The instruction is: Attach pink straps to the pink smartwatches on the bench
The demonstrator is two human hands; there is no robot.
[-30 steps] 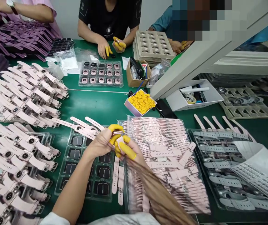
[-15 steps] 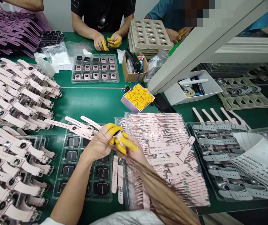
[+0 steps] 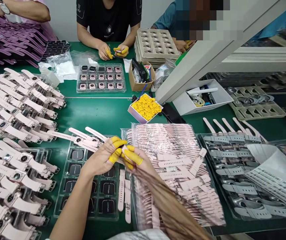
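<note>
My left hand [image 3: 103, 156] and my right hand [image 3: 140, 161] meet above the trays, yellow finger cots on their fingertips. Pinched between them is a small smartwatch [image 3: 123, 146] with a dark face, mostly hidden by the left fingers. A pink watch strap [image 3: 124, 150] shows at the right thumb and fingers; the joint between strap and watch is covered. Under my left forearm lies a clear tray [image 3: 58, 196] of dark square watch bodies [image 3: 108, 187], with pink-strapped watches [image 3: 78, 140] across its far end. Below my right hand is a plastic bag of pink straps [image 3: 160, 133], loose straps on top.
Stacked pink-strapped watches [image 3: 15, 113] fill the left side. A box of yellow finger cots [image 3: 146, 107] stands ahead, a tray of grey straps [image 3: 230, 170] at right. A slanted post [image 3: 195, 66] crosses the right. Opposite, a co-worker's hands [image 3: 113, 51] work behind a watch tray [image 3: 100, 90].
The view has tilted slightly, so most things sit a little lower. My hands stay together; the piece between them has turned a little and the right thumb lies closer over it.
</note>
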